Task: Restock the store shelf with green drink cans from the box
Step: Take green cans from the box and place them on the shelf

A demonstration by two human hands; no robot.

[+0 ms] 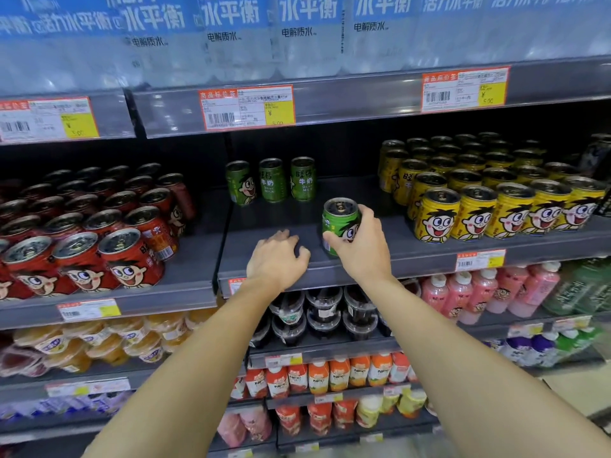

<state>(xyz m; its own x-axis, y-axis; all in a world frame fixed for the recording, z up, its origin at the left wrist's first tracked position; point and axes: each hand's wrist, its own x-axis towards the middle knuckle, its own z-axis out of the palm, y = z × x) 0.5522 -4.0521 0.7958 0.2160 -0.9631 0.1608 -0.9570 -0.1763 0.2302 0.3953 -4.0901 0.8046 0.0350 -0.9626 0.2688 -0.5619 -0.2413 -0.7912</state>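
The dark shelf between the red cans and the yellow cans is mostly bare, so by my reckoning restocking has barely begun. Three green milk-drink cans stand in a row at the shelf's back. A fourth green can sits toward the shelf's front edge, the right hand curled round it, thumb and fingers on its sides. The left hand rests spread and empty on the shelf just left of that can. The box is out of view; many cans seem left to place.
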